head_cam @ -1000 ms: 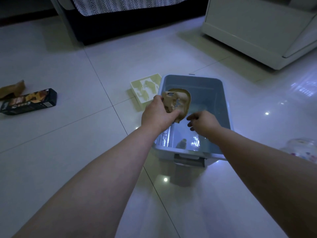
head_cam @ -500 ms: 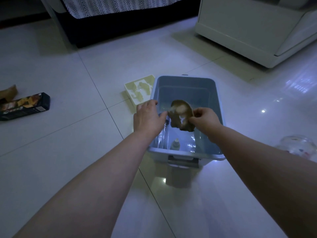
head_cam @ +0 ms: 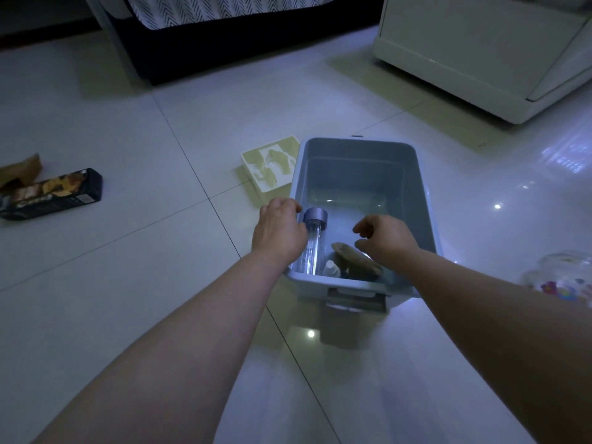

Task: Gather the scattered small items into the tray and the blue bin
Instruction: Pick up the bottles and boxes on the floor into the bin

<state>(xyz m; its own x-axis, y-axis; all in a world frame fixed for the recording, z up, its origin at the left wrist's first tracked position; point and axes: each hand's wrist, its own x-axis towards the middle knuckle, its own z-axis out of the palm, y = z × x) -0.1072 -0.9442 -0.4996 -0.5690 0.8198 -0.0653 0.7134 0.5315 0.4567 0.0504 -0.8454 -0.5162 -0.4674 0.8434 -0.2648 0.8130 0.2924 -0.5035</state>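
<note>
The blue bin (head_cam: 426, 200) stands on the tiled floor in front of me. Inside it lie a clear bottle with a grey cap (head_cam: 314, 238), a small white bottle (head_cam: 331, 269) and a brown crumpled wrapper (head_cam: 357, 262). My left hand (head_cam: 277, 232) rests at the bin's left rim beside the clear bottle, fingers curled over the edge. My right hand (head_cam: 386, 237) hovers just above the wrapper with loose, parted fingers and nothing in it. The pale tray (head_cam: 270, 168) sits on the floor against the bin's far left corner.
A dark box (head_cam: 51, 193) and a brown scrap (head_cam: 24, 168) lie on the floor at far left. A clear container with coloured bits (head_cam: 563, 277) sits at the right. A dark bed base (head_cam: 224, 43) and a white cabinet (head_cam: 480, 52) stand behind.
The brown wrapper passed from my left hand to my right, then dropped into the bin. My right hand has let go of it. My left hand moved to the bin's left rim.
</note>
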